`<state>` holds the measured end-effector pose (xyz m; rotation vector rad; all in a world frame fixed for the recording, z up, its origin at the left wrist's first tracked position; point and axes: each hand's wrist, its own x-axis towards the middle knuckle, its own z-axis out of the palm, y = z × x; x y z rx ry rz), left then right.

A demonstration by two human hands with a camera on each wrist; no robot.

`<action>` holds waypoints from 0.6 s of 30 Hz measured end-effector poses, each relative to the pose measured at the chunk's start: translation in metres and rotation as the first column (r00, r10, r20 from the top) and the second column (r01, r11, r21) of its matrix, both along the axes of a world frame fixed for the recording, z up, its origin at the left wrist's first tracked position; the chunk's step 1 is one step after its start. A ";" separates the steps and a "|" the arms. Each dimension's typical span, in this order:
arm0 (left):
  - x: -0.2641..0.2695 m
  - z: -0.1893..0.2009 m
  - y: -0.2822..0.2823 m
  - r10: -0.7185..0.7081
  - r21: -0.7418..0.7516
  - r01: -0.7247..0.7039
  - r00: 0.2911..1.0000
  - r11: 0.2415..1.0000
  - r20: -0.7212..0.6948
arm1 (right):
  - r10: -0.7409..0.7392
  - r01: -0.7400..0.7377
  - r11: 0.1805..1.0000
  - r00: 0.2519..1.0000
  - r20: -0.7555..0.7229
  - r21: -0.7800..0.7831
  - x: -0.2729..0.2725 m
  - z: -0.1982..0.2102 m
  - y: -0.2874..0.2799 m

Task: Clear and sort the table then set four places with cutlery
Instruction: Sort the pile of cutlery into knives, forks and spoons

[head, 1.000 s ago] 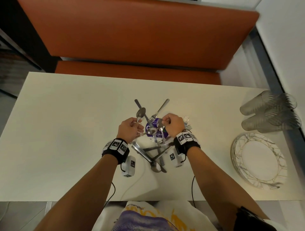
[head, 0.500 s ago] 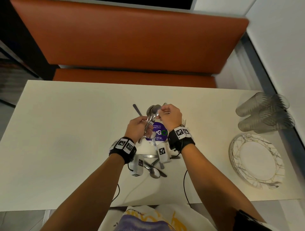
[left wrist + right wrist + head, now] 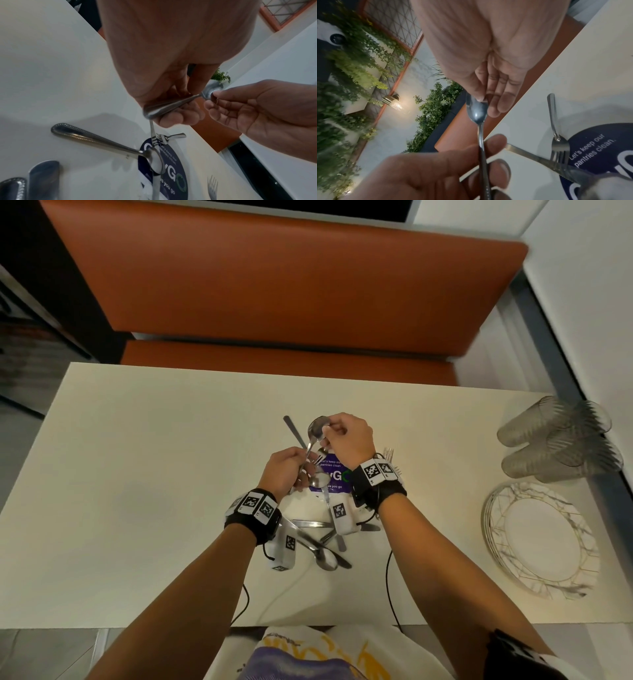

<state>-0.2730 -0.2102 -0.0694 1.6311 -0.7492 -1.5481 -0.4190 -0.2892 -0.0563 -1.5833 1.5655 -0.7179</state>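
Note:
Over the middle of the cream table (image 3: 137, 474) my left hand (image 3: 303, 470) grips a steel spoon (image 3: 317, 428) by its handle, bowl pointing away. My right hand (image 3: 327, 433) pinches that bowl between thumb and fingers. In the left wrist view the handle (image 3: 164, 108) crosses my curled fingers and the right hand (image 3: 212, 97) nips the bowl. The right wrist view shows the bowl (image 3: 476, 111) under my thumb. Whether a second spoon lies behind it, I cannot tell. Loose cutlery (image 3: 318, 542) lies below my wrists: spoons, knives and forks (image 3: 388, 455).
A round purple sticker (image 3: 334, 477) sits under the pile, with a fork (image 3: 556, 135) and a knife (image 3: 539, 159) across it. Stacked plates (image 3: 537, 539) and tipped clear glasses (image 3: 561, 440) lie at the right edge. An orange bench (image 3: 274, 285) runs behind the table.
My right hand lifted a spoon from the pile to the one in my left hand. It now pinches the bowl end, farther from me and higher than before.

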 end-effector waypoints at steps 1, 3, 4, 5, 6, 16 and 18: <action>0.000 -0.001 0.001 -0.004 0.001 0.003 1.000 1.000 0.012 | -0.016 0.016 1.000 1.000 0.014 0.009 0.000 -0.001 -0.001; 0.000 -0.006 0.003 -0.012 -0.007 0.013 0.998 1.000 0.055 | -0.015 0.015 1.000 1.000 0.012 0.024 -0.002 -0.004 -0.002; 0.001 -0.008 0.003 -0.013 -0.007 0.014 0.997 1.000 0.077 | -0.004 0.004 1.000 1.000 -0.009 0.020 -0.003 -0.005 0.000; 0.004 -0.010 0.005 -0.007 0.008 0.006 0.994 1.000 0.106 | 0.009 -0.009 1.000 0.999 -0.035 0.016 -0.003 -0.008 0.004; 0.006 -0.014 0.008 -0.005 0.023 0.002 0.991 1.000 0.133 | 0.014 -0.012 1.000 0.998 -0.069 0.024 -0.004 -0.012 0.009; 0.040 -0.037 0.025 0.094 0.104 -0.120 0.968 0.987 0.233 | 0.491 -0.390 0.871 0.696 -0.523 0.298 -0.002 -0.074 0.039; 0.040 -0.038 0.025 0.088 0.103 -0.115 0.967 0.988 0.240 | 0.494 -0.403 0.869 0.675 -0.548 0.287 -0.004 -0.074 0.041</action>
